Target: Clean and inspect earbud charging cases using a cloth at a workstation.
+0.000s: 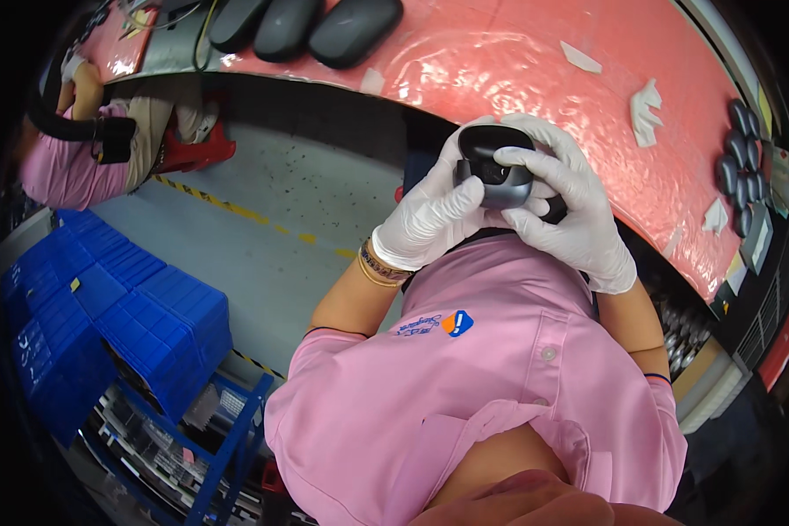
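Note:
A glossy dark grey earbud charging case (505, 189), its black lid raised, is held in front of my chest near the table's edge. My left hand (434, 209), in a white glove, is closed around the case's left side with the thumb along its front. My right hand (570, 206), also gloved, has its index finger over the case's inside and its thumb by the lower right corner. The fingers hide most of the inside. A small dark shape (555, 209) shows beneath the right fingers; I cannot tell what it is.
Three large black rounded cases (356, 31) lie at the far side of the pink-covered table (500, 66). Crumpled white scraps (646, 112) and several small dark oval cases (738, 167) are on the right. Blue bins (162, 329) stand at left, below a seated co-worker (88, 167).

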The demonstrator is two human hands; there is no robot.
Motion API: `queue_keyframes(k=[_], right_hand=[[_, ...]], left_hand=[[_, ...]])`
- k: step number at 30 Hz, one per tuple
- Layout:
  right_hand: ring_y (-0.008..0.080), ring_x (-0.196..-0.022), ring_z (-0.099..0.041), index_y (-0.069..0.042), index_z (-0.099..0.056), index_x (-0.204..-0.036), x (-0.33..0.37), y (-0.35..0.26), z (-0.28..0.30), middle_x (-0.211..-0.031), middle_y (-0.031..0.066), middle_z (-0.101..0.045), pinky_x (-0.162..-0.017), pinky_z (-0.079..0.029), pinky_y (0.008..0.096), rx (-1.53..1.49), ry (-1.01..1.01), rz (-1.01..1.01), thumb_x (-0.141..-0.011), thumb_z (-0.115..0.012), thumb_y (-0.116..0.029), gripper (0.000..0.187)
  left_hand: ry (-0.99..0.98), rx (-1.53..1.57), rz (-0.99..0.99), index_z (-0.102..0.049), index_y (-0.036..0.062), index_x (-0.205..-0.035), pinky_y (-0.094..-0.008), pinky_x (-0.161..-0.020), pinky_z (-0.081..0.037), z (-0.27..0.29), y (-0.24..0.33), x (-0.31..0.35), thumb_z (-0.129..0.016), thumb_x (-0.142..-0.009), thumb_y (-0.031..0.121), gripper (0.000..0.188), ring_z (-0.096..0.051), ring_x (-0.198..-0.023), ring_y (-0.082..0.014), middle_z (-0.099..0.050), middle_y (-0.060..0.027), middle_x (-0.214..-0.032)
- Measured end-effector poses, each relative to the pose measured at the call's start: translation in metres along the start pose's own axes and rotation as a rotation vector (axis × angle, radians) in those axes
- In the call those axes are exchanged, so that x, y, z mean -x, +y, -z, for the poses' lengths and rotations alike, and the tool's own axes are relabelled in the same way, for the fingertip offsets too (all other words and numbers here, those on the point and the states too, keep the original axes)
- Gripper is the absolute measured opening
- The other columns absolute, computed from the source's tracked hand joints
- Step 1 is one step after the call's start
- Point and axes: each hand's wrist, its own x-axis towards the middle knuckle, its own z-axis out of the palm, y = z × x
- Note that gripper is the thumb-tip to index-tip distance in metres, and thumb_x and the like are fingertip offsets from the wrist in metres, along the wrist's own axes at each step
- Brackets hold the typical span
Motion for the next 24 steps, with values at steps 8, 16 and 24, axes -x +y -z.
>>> queue_keyframes(k=[8, 16, 24], right_hand=[[0.0307, -0.12, -0.047, -0.002, -0.059, -0.115, 0.022, 0.005, 0.028, -0.126, 0.0157, -0.051, -0.102, -0.036, 0.0403, 0.275, 0.112, 0.053, -0.08, -0.062, -0.011, 0.037], [0.0277, -0.118, -0.049, -0.001, -0.06, -0.115, 0.043, 0.019, 0.062, -0.124, 0.0153, -0.053, -0.099, -0.04, 0.0383, 0.278, 0.313, -0.08, -0.079, -0.057, 0.001, 0.036], [0.0289, -0.11, -0.055, -0.003, -0.062, -0.11, 0.044, 0.008, 0.077, -0.115, 0.015, -0.058, -0.096, -0.041, 0.0365, 0.404, 0.359, -0.023, -0.079, -0.057, -0.001, 0.031]], left_hand=[[0.528, -0.956, 0.24, -0.026, 0.0157, -0.136, -0.0305, -0.072, -0.053, 0.122, 0.151, 0.093, -0.059, -0.079, -0.003, 0.068, -0.063, -0.084, -0.0203, -0.054, -0.0159, -0.111], [1.425, -1.313, -0.127, -0.027, 0.0181, -0.134, -0.0319, -0.066, -0.056, 0.285, 0.298, 0.14, -0.067, -0.077, 0.005, 0.071, -0.063, -0.087, -0.0223, -0.057, -0.0136, -0.105], [1.1, -0.523, -0.462, -0.038, -0.0042, -0.134, -0.0318, -0.11, -0.029, 0.307, 0.308, 0.13, -0.04, -0.097, 0.008, 0.038, -0.041, -0.127, -0.0261, -0.044, -0.0201, -0.134]])
